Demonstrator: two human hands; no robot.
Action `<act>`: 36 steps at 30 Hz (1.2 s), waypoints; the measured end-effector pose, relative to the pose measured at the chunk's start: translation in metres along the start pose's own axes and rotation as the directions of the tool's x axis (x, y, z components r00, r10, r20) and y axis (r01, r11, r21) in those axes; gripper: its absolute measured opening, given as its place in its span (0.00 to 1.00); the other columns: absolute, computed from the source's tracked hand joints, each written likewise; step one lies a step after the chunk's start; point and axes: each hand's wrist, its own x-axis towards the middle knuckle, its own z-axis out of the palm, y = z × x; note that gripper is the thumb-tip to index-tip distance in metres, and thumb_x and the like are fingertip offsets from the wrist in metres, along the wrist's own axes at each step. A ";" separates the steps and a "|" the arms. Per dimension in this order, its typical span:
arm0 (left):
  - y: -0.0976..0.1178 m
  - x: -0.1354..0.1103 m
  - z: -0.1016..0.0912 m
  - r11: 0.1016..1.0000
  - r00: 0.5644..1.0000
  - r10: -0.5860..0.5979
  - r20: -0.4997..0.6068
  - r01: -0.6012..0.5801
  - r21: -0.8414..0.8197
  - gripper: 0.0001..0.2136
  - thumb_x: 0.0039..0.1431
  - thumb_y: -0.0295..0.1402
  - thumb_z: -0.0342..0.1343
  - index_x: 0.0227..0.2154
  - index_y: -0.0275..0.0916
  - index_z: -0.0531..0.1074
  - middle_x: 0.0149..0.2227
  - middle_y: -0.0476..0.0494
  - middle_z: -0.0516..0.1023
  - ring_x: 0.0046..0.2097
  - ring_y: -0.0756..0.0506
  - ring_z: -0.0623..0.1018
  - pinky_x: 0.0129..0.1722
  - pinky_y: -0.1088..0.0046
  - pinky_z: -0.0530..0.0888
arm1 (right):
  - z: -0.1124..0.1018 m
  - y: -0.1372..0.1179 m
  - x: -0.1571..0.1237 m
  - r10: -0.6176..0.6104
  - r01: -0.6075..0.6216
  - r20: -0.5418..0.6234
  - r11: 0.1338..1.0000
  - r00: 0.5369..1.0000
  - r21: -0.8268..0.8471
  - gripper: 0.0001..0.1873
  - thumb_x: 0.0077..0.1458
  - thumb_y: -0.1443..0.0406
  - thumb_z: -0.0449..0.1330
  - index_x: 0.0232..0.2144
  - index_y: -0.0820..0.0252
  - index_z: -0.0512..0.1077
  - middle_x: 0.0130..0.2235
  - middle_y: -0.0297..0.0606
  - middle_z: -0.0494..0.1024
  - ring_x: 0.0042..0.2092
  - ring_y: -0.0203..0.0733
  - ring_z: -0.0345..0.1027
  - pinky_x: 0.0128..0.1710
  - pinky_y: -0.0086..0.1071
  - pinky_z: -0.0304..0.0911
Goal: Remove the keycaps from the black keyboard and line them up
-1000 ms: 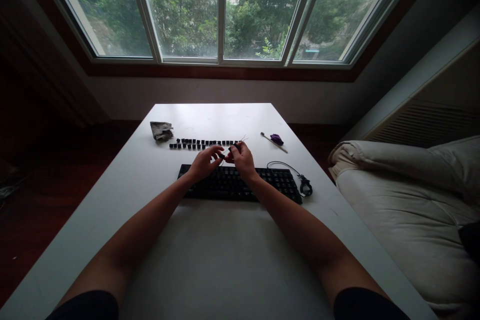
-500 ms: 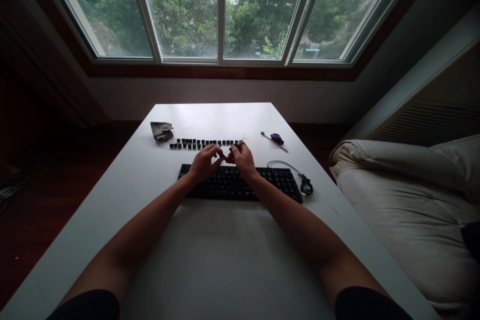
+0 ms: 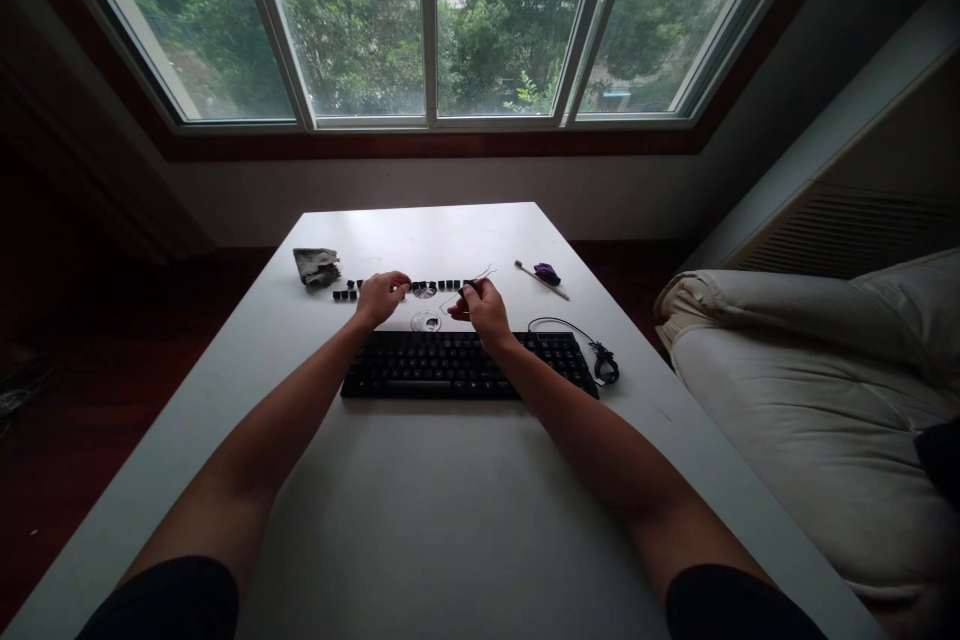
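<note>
A black keyboard (image 3: 465, 365) lies across the middle of the white table (image 3: 420, 520). Behind it runs a row of loose black keycaps (image 3: 439, 285). My left hand (image 3: 381, 297) is closed over the left part of that row, fingers curled down onto the keycaps; what it pinches is hidden. My right hand (image 3: 482, 309) hovers just behind the keyboard, shut on a thin wire keycap puller (image 3: 472, 280) whose prongs point up and away. A small round clear object (image 3: 425, 321) lies between the hands.
A crumpled grey cloth (image 3: 316, 266) lies at the back left. A purple brush (image 3: 546, 276) lies at the back right. The keyboard's coiled cable (image 3: 592, 350) sits at its right end. A white couch (image 3: 817, 390) stands beside the table's right edge.
My left hand has left my right hand and moved left and back onto the keycap row. My right hand stays put with the puller. The view has shifted slightly.
</note>
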 end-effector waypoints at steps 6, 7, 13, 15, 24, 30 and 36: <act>-0.009 0.015 0.016 0.967 0.999 -0.009 0.047 -0.004 0.256 0.11 0.61 0.40 0.56 0.40 0.47 0.82 0.46 0.41 0.79 0.52 0.35 0.70 0.51 0.57 0.67 | -0.004 0.002 0.002 -0.010 0.010 0.007 1.000 1.000 -0.011 0.14 0.59 0.55 0.60 0.35 0.56 0.61 0.26 0.29 0.72 0.26 0.37 0.75 0.26 0.31 0.76; -0.010 0.016 0.019 0.962 0.998 -0.013 0.056 -0.003 0.272 0.11 0.61 0.41 0.56 0.40 0.48 0.82 0.46 0.41 0.78 0.51 0.35 0.70 0.51 0.56 0.67 | -0.005 0.002 0.003 -0.011 0.011 0.007 1.000 1.000 -0.009 0.14 0.60 0.55 0.60 0.35 0.56 0.61 0.26 0.28 0.72 0.26 0.37 0.75 0.26 0.31 0.76; -0.014 0.019 0.027 0.938 0.992 -0.046 0.114 0.004 0.346 0.12 0.61 0.42 0.55 0.41 0.48 0.82 0.44 0.40 0.76 0.50 0.36 0.70 0.50 0.57 0.67 | -0.007 0.003 0.004 -0.022 0.022 0.014 1.000 1.000 -0.009 0.14 0.60 0.55 0.59 0.35 0.57 0.61 0.26 0.29 0.72 0.26 0.37 0.75 0.27 0.32 0.76; -0.015 0.019 0.027 0.935 0.992 -0.040 0.119 -0.005 0.355 0.13 0.61 0.43 0.55 0.41 0.49 0.82 0.44 0.40 0.76 0.50 0.36 0.70 0.49 0.58 0.67 | -0.007 0.002 0.004 -0.026 0.026 0.015 1.000 1.000 -0.009 0.14 0.60 0.55 0.59 0.35 0.57 0.61 0.26 0.29 0.73 0.26 0.37 0.75 0.27 0.32 0.76; -0.020 0.021 0.028 0.939 0.997 0.006 0.071 -0.030 0.342 0.12 0.59 0.43 0.57 0.37 0.47 0.83 0.40 0.38 0.76 0.47 0.35 0.70 0.47 0.57 0.67 | -0.008 0.001 0.004 -0.016 0.017 0.016 1.000 1.000 -0.019 0.15 0.60 0.53 0.60 0.35 0.56 0.61 0.27 0.30 0.72 0.26 0.37 0.75 0.27 0.32 0.76; -0.020 0.023 0.027 0.939 0.997 0.001 0.073 -0.026 0.343 0.11 0.59 0.43 0.57 0.36 0.47 0.83 0.40 0.38 0.77 0.47 0.35 0.70 0.47 0.58 0.67 | -0.007 0.001 0.004 -0.017 0.017 0.028 1.000 0.999 -0.021 0.16 0.59 0.53 0.60 0.35 0.56 0.61 0.26 0.29 0.72 0.27 0.37 0.75 0.28 0.32 0.76; -0.018 0.022 0.025 0.931 0.995 0.010 0.095 -0.044 0.361 0.11 0.60 0.42 0.56 0.37 0.47 0.83 0.41 0.38 0.76 0.47 0.35 0.70 0.47 0.57 0.67 | -0.007 0.003 0.004 -0.023 0.023 0.028 1.000 0.999 -0.012 0.14 0.60 0.54 0.59 0.35 0.56 0.61 0.26 0.29 0.72 0.26 0.37 0.75 0.27 0.32 0.76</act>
